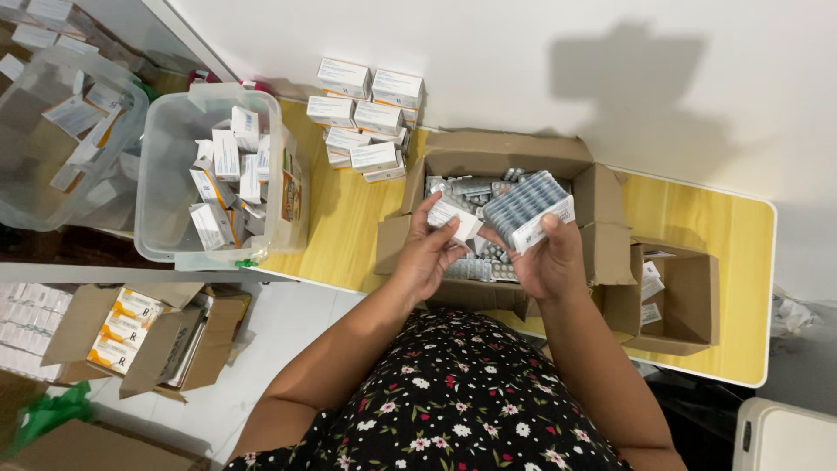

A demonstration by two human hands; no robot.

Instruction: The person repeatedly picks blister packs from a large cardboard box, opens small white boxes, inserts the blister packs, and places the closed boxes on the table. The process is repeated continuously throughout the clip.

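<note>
Nearest to me I see my left hand (427, 253) with its grip closed on a folded white paper slip (455, 216), pinched between thumb and fingers. Just right of that grip, my right hand (551, 257) has its grip closed around a stack of blister packs (521, 202) with a small white carton (542, 225) pressed against its near edge under the thumb; the slip and the stack nearly touch at their inner corners. Both grips hover over an open cardboard box (510, 157), and directly beneath them, inside it, lie loose silver blister strips (475, 187). All of this sits on a yellow wooden worktop (344, 227) with a white rim. Right of my right grip stands a smaller open cardboard box (689, 301) with a few white cartons along its inner wall. Left of my left grip, well apart, is a clear plastic tub (174, 174) holding many white cartons in a jumble. Beyond and left of the grips, against the white wall, a pile of white cartons (366, 118) is stacked on the worktop. Further left, off the worktop, I see a second clear tub (52, 148), and below it on the floor another cardboard box (139, 336) with yellow-and-white packs.
</note>
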